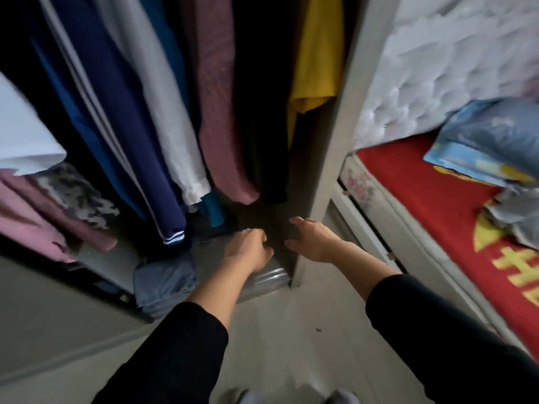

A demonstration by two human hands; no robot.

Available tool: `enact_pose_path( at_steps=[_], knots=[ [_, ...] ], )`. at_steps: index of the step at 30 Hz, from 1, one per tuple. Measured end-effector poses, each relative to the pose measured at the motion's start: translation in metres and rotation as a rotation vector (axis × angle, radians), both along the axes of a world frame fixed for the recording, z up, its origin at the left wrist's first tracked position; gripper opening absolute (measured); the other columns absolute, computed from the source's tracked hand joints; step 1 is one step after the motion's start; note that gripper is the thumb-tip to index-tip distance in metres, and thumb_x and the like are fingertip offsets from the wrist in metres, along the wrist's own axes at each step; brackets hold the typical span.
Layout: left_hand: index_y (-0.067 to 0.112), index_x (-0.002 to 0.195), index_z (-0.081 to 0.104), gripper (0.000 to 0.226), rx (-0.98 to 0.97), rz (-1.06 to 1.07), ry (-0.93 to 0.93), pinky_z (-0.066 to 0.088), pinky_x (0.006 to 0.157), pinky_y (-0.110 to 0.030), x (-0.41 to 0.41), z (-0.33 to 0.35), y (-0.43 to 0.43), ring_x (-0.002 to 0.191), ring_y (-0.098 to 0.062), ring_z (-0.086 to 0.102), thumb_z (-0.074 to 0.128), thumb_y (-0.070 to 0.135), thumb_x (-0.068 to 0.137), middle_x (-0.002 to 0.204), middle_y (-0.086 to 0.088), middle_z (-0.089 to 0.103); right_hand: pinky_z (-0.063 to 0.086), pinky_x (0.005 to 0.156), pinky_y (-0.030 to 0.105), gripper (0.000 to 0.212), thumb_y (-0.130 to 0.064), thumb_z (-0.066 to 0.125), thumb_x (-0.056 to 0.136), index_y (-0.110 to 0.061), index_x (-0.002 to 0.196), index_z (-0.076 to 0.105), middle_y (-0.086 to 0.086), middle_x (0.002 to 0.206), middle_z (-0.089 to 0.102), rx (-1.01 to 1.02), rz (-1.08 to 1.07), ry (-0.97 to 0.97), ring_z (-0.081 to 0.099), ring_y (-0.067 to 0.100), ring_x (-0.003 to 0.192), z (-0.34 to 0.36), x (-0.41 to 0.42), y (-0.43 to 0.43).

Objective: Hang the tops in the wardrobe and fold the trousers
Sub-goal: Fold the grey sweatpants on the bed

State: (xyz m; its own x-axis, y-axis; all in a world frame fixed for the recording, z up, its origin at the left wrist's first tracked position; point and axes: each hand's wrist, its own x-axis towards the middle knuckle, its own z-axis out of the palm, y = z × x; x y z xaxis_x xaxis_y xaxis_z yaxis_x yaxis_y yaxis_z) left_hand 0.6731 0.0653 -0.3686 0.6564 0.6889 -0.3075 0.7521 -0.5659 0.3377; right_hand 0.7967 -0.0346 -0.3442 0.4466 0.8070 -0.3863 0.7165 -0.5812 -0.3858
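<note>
Under the black hanging garment (262, 112), left hand (248, 249) curls, hold unclear; right hand (312, 240) beside it spreads empty. Likely stowing; next, release.

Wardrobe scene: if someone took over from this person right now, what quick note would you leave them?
Left hand: fingers curled at a dark item low in the wardrobe; grip unclear.
Right hand: open, fingers spread beside the same dark item.
Done: yellow top, maroon top and navy striped jacket hang inside, among others; a folded blue-grey garment lies at the front edge.
Left: crumpled fabric on the bed probably needs sorting; too blurred to identify.
</note>
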Motion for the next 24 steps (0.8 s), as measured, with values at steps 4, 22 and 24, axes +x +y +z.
enact_pose_path(
  at_steps=[4,22,24],
  knots=[
    [0.026,0.12,0.056,0.034,0.039,-0.141,-0.028,0.048,0.083,-0.034,0.078,0.019,-0.067,0.112,-0.022,0.053,0.057,0.038,0.089,0.125,0.0,0.056,0.038,0.102,0.034,0.067,-0.042,0.055,0.093,-0.015,0.148,0.03,0.013,0.143,0.044,0.02,-0.132,-0.036,0.046,0.029,0.128,0.019,0.065,-0.084],
    [0.022,0.129,0.047,0.04,0.06,-0.634,-0.075,0.043,0.088,-0.039,0.419,0.028,-0.341,0.119,-0.024,0.045,0.049,0.037,0.091,0.129,-0.004,0.048,0.041,0.095,0.034,0.067,-0.037,0.055,0.093,-0.014,0.149,0.027,0.014,0.137,0.048,0.03,-0.654,-0.066,0.05,0.03,0.123,0.02,0.341,-0.407],
    [0.022,0.13,0.046,0.041,0.05,-0.676,-0.062,0.042,0.089,-0.039,0.457,0.019,-0.353,0.119,-0.024,0.044,0.048,0.036,0.091,0.13,-0.004,0.048,0.042,0.094,0.036,0.065,-0.036,0.054,0.093,-0.014,0.148,0.027,0.014,0.137,0.047,0.024,-0.693,-0.056,0.05,0.03,0.123,0.011,0.372,-0.42]
  ],
)
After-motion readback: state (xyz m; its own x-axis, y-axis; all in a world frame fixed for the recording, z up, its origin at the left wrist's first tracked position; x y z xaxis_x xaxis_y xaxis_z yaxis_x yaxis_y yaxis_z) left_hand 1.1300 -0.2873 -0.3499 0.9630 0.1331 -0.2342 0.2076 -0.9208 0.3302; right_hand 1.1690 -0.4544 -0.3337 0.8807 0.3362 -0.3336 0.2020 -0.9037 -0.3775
